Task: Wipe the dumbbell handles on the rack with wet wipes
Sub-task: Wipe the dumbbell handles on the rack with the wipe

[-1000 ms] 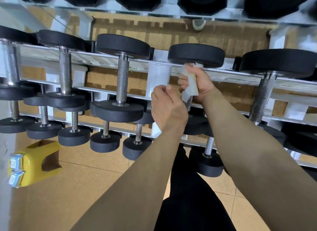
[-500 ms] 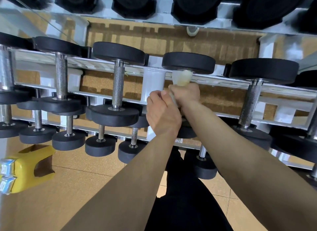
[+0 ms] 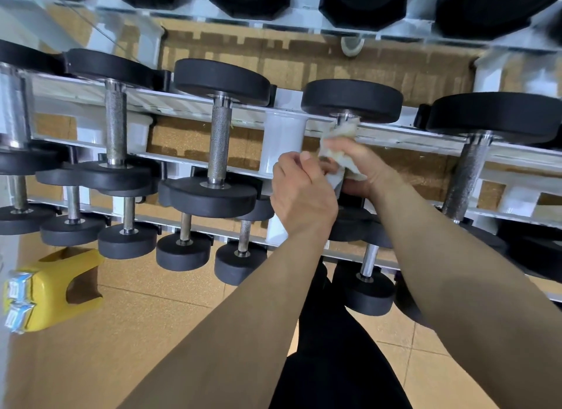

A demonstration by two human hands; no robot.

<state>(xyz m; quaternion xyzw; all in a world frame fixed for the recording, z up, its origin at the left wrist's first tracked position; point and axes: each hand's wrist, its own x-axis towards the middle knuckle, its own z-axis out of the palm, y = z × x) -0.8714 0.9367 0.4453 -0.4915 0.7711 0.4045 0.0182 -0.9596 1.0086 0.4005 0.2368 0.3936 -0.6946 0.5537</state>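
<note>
My left hand point(image 3: 299, 195) is nearest me, touching the left side of my grip. Its back is turned up and its fingers are curled in toward the near end of the bar, but I cannot tell whether they hold anything. Just past it, my right hand point(image 3: 362, 165) is clamped round the wet wipe point(image 3: 336, 154), wrapping it onto the dumbbell handle point(image 3: 345, 118). The handle's long axis runs almost straight away from my grip. Only a short collar shows beyond the wipe before the far head point(image 3: 351, 100), so I judge the stroke must slide back along that axis toward me, or twist in place. A neighbouring handle point(image 3: 465, 177) lies parallel, well off to the right of the grip, nearer my right hand.
</note>
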